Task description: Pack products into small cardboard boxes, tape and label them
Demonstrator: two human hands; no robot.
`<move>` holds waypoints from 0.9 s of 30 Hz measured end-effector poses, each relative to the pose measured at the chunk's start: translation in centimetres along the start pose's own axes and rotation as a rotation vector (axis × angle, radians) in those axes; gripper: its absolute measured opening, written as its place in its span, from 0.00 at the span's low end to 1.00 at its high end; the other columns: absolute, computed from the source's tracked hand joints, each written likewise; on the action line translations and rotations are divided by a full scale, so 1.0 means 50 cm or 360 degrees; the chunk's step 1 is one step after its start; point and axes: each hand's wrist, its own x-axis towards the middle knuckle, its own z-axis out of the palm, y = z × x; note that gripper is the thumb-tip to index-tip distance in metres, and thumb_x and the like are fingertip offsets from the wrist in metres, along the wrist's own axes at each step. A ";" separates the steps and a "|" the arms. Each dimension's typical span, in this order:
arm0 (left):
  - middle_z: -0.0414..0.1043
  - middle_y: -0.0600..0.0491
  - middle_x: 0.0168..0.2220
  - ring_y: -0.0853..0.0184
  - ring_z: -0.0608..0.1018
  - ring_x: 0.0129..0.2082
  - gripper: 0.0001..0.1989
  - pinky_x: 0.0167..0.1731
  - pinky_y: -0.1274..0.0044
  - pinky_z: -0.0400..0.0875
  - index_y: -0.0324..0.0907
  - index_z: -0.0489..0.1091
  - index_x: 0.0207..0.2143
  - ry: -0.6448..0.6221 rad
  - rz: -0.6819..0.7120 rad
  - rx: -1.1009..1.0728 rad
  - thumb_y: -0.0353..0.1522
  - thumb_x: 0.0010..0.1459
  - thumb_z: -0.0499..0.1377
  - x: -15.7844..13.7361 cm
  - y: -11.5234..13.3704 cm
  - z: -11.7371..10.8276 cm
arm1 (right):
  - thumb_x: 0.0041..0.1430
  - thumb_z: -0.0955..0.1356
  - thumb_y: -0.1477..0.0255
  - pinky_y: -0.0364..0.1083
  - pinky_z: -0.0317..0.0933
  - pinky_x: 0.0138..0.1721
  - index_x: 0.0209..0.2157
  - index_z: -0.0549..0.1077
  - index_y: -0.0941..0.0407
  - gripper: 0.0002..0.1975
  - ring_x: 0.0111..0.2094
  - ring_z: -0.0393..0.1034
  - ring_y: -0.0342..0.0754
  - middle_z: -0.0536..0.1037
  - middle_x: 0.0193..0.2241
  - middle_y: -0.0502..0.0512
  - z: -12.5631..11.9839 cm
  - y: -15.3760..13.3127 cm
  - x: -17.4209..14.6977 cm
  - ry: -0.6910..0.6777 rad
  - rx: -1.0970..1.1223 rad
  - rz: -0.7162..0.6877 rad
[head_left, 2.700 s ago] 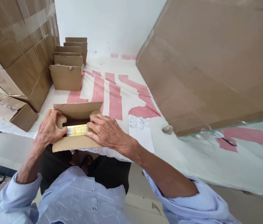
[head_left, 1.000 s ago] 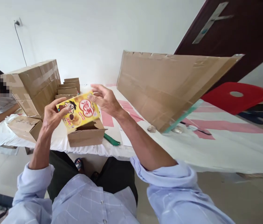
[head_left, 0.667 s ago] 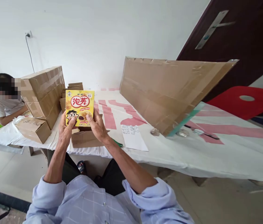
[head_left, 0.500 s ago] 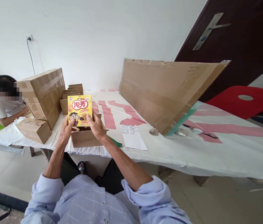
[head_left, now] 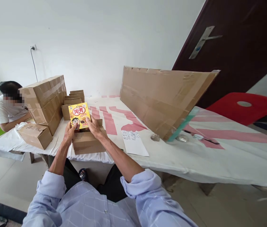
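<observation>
Both hands hold a yellow snack box (head_left: 79, 114) with red-and-white lettering and a cartoon face on its front. My left hand (head_left: 70, 130) grips its lower left corner, thumb on the front. On the lower right side, my right hand (head_left: 94, 125) is closed with its thumb across the front; the fingers behind are hidden. Just below and behind the snack box stands an open cardboard carton (head_left: 88, 143), its inside mostly covered by my hands and the box.
Stacked taped cartons (head_left: 45, 101) and a small carton (head_left: 36, 135) stand left; folded cardboard pieces (head_left: 73, 99) are behind. A marked paper sheet (head_left: 134, 145) lies right of the carton. A large cardboard panel (head_left: 162, 97) leans farther right. A person (head_left: 10, 107) sits far left.
The snack box has tilted and sits slightly lower over the carton, still in both hands. The whole view has shifted a little.
</observation>
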 end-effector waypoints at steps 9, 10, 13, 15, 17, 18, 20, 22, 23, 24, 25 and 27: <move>0.83 0.44 0.45 0.57 0.83 0.42 0.34 0.36 0.72 0.79 0.39 0.75 0.49 0.0034 -0.0048 -0.0013 0.51 0.48 0.77 0.029 -0.016 -0.006 | 0.68 0.65 0.53 0.54 0.80 0.47 0.55 0.74 0.53 0.23 0.52 0.80 0.60 0.85 0.50 0.62 0.007 0.030 0.027 0.0030 0.0002 0.0006; 0.83 0.44 0.44 0.57 0.83 0.41 0.33 0.36 0.72 0.79 0.40 0.75 0.49 0.0033 -0.0050 -0.0013 0.50 0.49 0.77 0.030 -0.017 -0.006 | 0.68 0.65 0.53 0.54 0.80 0.47 0.55 0.74 0.53 0.23 0.52 0.79 0.60 0.85 0.50 0.62 0.008 0.032 0.029 0.0032 0.0001 0.0010; 0.83 0.45 0.43 0.57 0.83 0.41 0.32 0.37 0.72 0.80 0.39 0.76 0.50 0.0030 -0.0050 -0.0013 0.49 0.50 0.76 0.031 -0.017 -0.007 | 0.68 0.65 0.52 0.52 0.80 0.43 0.56 0.74 0.54 0.24 0.49 0.80 0.58 0.85 0.50 0.62 0.010 0.035 0.029 0.0039 -0.0005 0.0022; 0.83 0.44 0.43 0.56 0.84 0.42 0.32 0.37 0.71 0.80 0.39 0.75 0.50 0.0029 -0.0050 -0.0008 0.49 0.51 0.76 0.030 -0.017 -0.006 | 0.68 0.65 0.51 0.50 0.79 0.38 0.57 0.73 0.54 0.27 0.45 0.81 0.57 0.85 0.50 0.61 0.011 0.034 0.026 0.0039 -0.0012 0.0028; 0.83 0.44 0.44 0.55 0.84 0.42 0.31 0.37 0.71 0.81 0.39 0.76 0.50 0.0032 -0.0047 0.0001 0.48 0.51 0.76 0.028 -0.016 -0.005 | 0.67 0.65 0.50 0.49 0.79 0.34 0.58 0.73 0.54 0.28 0.43 0.82 0.56 0.85 0.50 0.61 0.012 0.031 0.022 0.0033 -0.0017 0.0030; 0.83 0.44 0.44 0.55 0.84 0.42 0.31 0.36 0.71 0.81 0.39 0.76 0.50 0.0036 -0.0043 0.0008 0.48 0.51 0.76 0.028 -0.015 -0.005 | 0.67 0.65 0.49 0.49 0.78 0.33 0.58 0.73 0.54 0.28 0.42 0.82 0.55 0.85 0.50 0.61 0.012 0.028 0.020 0.0026 -0.0018 0.0030; 0.84 0.43 0.44 0.54 0.85 0.42 0.31 0.35 0.71 0.81 0.39 0.76 0.50 0.0042 -0.0028 0.0022 0.48 0.51 0.75 0.026 -0.012 -0.003 | 0.66 0.65 0.48 0.49 0.79 0.33 0.58 0.73 0.54 0.29 0.42 0.82 0.56 0.85 0.50 0.61 0.012 0.019 0.016 0.0014 -0.0014 0.0028; 0.83 0.42 0.45 0.54 0.85 0.42 0.32 0.35 0.70 0.81 0.39 0.76 0.50 0.0035 0.0001 0.0032 0.50 0.51 0.75 0.023 -0.006 -0.001 | 0.66 0.66 0.47 0.52 0.81 0.37 0.58 0.73 0.55 0.30 0.44 0.82 0.58 0.85 0.50 0.62 0.009 0.006 0.011 0.0008 -0.0003 0.0013; 0.83 0.42 0.46 0.54 0.85 0.41 0.33 0.35 0.70 0.81 0.40 0.76 0.51 0.0022 0.0022 0.0033 0.50 0.51 0.75 0.021 -0.001 0.000 | 0.65 0.67 0.47 0.54 0.81 0.41 0.57 0.73 0.55 0.30 0.46 0.82 0.59 0.85 0.51 0.63 0.007 -0.002 0.008 0.0017 0.0003 -0.0001; 0.83 0.42 0.47 0.55 0.85 0.42 0.34 0.34 0.71 0.82 0.41 0.76 0.53 0.0003 0.0046 0.0031 0.51 0.51 0.75 0.018 0.006 0.001 | 0.65 0.67 0.47 0.56 0.81 0.46 0.56 0.73 0.55 0.30 0.49 0.81 0.59 0.84 0.52 0.63 0.003 -0.012 0.005 0.0028 0.0012 -0.0026; 0.83 0.42 0.49 0.55 0.85 0.42 0.35 0.34 0.72 0.81 0.42 0.75 0.54 -0.0021 0.0071 0.0026 0.53 0.52 0.74 0.014 0.014 0.002 | 0.65 0.68 0.47 0.57 0.80 0.50 0.56 0.73 0.55 0.30 0.51 0.81 0.60 0.84 0.54 0.63 -0.003 -0.023 0.002 0.0034 0.0029 -0.0065; 0.82 0.42 0.53 0.57 0.85 0.43 0.39 0.32 0.75 0.81 0.44 0.73 0.59 -0.0080 0.0125 0.0013 0.54 0.52 0.74 0.007 0.034 0.004 | 0.63 0.70 0.47 0.59 0.78 0.58 0.56 0.73 0.54 0.30 0.56 0.79 0.60 0.83 0.56 0.62 -0.017 -0.046 -0.003 0.0008 0.0078 -0.0177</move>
